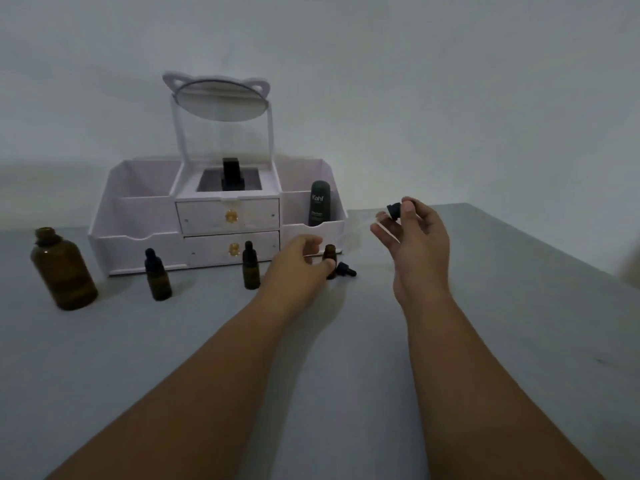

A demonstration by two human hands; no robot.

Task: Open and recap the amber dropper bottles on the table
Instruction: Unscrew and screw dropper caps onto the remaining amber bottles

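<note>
In right hand [415,237], dropper cap [394,210]; in left hand [294,265], uncapped bottle [329,252].

Bottles [64,271] amber, dropper caps [394,210] black, organiser [138,216] pale lilac (knobs [231,215] gold), table [485,306] grey

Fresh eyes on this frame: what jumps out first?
The right hand, raised right of centre, pinches a black dropper cap. The left hand grips an open amber bottle in front of the white mirror organiser. A large uncapped amber bottle stands far left.
</note>
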